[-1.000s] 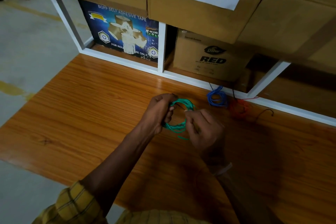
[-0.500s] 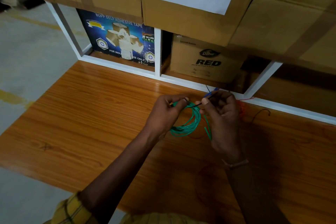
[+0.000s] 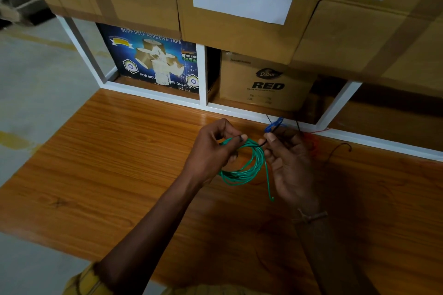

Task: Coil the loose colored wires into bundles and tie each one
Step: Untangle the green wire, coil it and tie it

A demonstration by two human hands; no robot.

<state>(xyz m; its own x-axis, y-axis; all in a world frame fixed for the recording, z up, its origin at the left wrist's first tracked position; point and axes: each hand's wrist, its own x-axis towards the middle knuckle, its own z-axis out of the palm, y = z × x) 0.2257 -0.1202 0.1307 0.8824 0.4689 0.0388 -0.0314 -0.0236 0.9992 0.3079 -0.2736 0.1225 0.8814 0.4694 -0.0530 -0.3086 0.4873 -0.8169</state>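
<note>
Partly, right hand hides blue wire behind green coil.

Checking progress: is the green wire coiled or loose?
Coiled: the green wire forms stacked loops between both hands, one short end dangling.

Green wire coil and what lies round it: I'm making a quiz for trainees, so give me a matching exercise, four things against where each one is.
Things:
1. green wire coil
2. blue wire bundle
3. red wire
4. tape box

Places:
A. standing in the left shelf compartment
B. on the table, showing just past the right hand
C. held up between the left hand and the right hand
D. by the white shelf rail, just beyond the right hand's fingertips

Pairs: 1-C, 2-D, 3-B, 4-A
</note>
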